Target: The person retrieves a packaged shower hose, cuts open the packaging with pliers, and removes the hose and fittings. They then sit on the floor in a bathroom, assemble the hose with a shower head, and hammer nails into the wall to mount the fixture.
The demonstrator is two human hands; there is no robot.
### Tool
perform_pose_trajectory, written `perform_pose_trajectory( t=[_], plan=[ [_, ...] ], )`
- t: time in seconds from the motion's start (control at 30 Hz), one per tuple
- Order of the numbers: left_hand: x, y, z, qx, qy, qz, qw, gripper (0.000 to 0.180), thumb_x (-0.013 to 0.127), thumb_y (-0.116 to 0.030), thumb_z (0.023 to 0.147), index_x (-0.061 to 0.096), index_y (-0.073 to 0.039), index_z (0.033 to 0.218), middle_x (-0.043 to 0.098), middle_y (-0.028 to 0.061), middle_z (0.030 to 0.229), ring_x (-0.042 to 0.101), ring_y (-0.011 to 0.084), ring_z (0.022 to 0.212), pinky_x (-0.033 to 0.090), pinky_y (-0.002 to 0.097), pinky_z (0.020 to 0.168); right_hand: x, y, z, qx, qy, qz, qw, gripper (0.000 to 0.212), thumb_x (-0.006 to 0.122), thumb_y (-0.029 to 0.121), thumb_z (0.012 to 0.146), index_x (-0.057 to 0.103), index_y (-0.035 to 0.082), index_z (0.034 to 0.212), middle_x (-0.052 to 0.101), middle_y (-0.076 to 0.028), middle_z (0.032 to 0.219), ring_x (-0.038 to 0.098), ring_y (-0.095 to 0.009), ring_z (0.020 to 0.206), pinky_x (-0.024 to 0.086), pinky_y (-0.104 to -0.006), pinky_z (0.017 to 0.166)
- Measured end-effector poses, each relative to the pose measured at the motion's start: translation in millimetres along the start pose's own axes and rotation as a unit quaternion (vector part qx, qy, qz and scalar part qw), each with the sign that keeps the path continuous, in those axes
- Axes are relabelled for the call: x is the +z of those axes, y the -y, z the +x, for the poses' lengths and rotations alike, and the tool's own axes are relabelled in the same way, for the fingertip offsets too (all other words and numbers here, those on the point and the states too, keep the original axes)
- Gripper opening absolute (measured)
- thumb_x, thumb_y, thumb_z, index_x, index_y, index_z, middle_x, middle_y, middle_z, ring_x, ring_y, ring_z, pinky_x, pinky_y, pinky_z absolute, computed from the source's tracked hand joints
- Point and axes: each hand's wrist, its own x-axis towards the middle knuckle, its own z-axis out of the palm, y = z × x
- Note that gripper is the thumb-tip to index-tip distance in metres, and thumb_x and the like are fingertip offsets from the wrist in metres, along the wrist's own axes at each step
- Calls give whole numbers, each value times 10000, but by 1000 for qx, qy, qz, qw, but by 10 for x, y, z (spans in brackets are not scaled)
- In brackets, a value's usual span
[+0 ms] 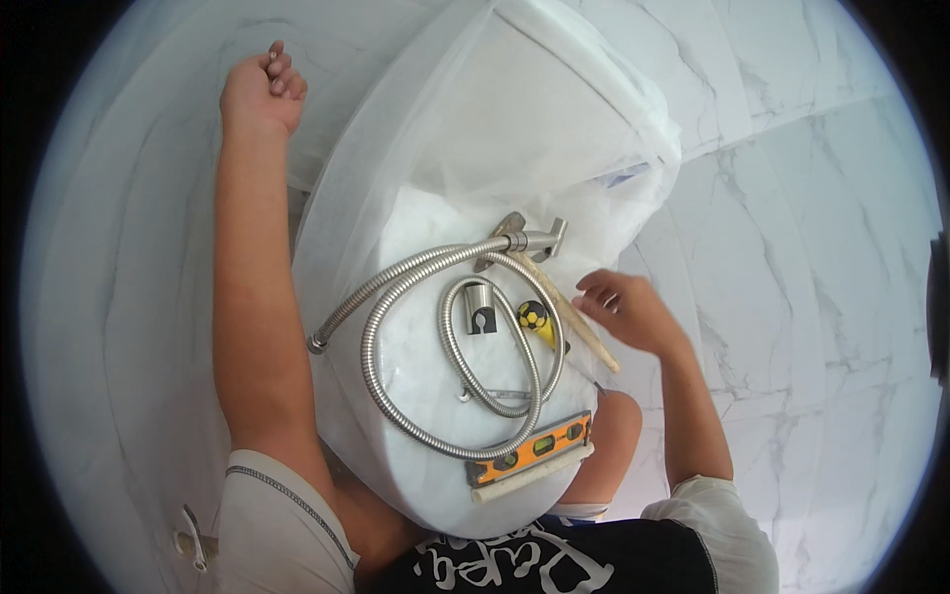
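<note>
The left hand (262, 94) is lifted well away from the tools, closed with its fingers curled in; whether the tiny pale spot by its fingertips is something gripped cannot be told. Its forearm runs along the near edge of a translucent white plastic sheet (416, 148), which drapes a white, rounded, glossy surface (416, 480). The right hand (625, 312) is open, fingers loosely bent, just beside the pale wooden handle of a hammer with a dull metal head (591, 338); contact between fingertips and handle cannot be made out. The hammer lies to the left of this hand, its head farther forward, where a silver T-shaped metal fitting (542, 241) crosses it. A coiled, ribbed silver metal hose (369, 366) joins that fitting and loops across the surface between the two arms. Also left of the right hand, a yellow-and-black screwdriver with a ball-patterned grip (534, 319) lies near, and beyond it a cylindrical silver holder with a black notched opening (479, 305). Closer to the body than the right hand are a slim silver tool (510, 395), an orange-and-grey spirit level (543, 447) and, beside the level, a cream-coloured rod (529, 473).
</note>
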Motion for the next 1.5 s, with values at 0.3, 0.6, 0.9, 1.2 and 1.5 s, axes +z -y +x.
perform_pose_trajectory(
  t=[0.3, 0.6, 0.9, 1.2, 1.5],
  plan=[
    [413, 205, -447, 97, -12, 136, 986, 264, 455, -139, 1004, 675, 2, 1041, 446, -29, 698, 322, 99, 543, 264, 274, 489, 228, -164, -159, -42, -152, -70, 985, 268, 739, 264, 1001, 702, 61, 1172, 711, -112, 1051, 734, -336, 829, 576, -439, 747],
    [1067, 773, -1165, 255, 189, 376, 870, 277, 518, -178, 950, 757, -38, 961, 452, -67, 723, 341, 48, 610, 311, 243, 563, -1067, 389, -135, -70, 18, -272, 960, 178, 756, 257, 962, 788, 88, 1011, 733, -127, 831, 710, -364, 802, 552, -488, 728],
    [1175, 630, -1489, 255, 360, 558, 703, 288, 530, -194, 959, 768, -34, 974, 558, -22, 692, 467, 90, 643, 420, 302, 635, -1722, 514, 166, -44, 151, -201, 967, 174, 743, 201, 993, 809, 50, 1048, 775, -117, 832, 708, -281, 729, 548, -393, 714],
    [1012, 785, -1468, 31, 531, 680, 505, 338, 559, -206, 927, 824, -34, 1048, 775, 147, 930, 677, 254, 816, 533, 386, 780, -1881, 612, -105, -134, 12, -249, 959, 247, 837, 201, 902, 785, 54, 1094, 767, -133, 911, 708, -295, 824, 547, -407, 773],
    [941, 974, -1332, -40, 547, 722, 422, 293, 610, -225, 899, 844, -56, 951, 799, 151, 1050, 719, 296, 990, 543, 388, 906, -2511, 993, 202, -270, -178, -59, 944, 289, 744, 241, 1034, 746, -31, 1129, 689, -42, 894, 602, -129, 827, 498, -283, 746]
  ],
)
